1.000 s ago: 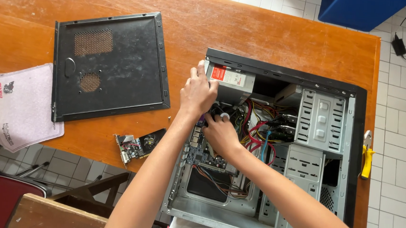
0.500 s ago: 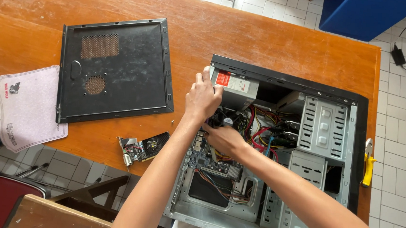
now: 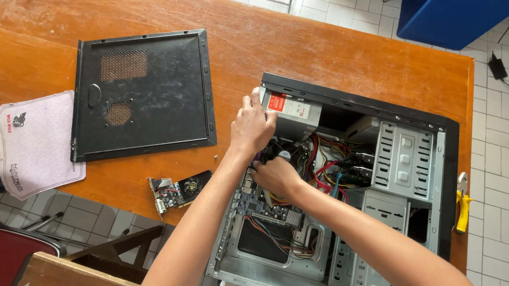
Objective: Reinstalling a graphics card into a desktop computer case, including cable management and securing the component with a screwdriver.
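Left hand (image 3: pixel 252 125) curled on power supply (image 3: pixel 292 111), right hand (image 3: pixel 274 175) closed around cooler fan (image 3: pixel 282 155)

The table (image 3: pixel 330 53) is orange-brown wood. The side panel (image 3: pixel 142 95) is black with mesh patches. The cloth (image 3: pixel 34 141) is pale pink. The pliers (image 3: pixel 463 203) have yellow handles.

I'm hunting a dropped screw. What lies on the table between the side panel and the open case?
In the head view, one small screw-like speck on bare wood, between the side panel and the case.
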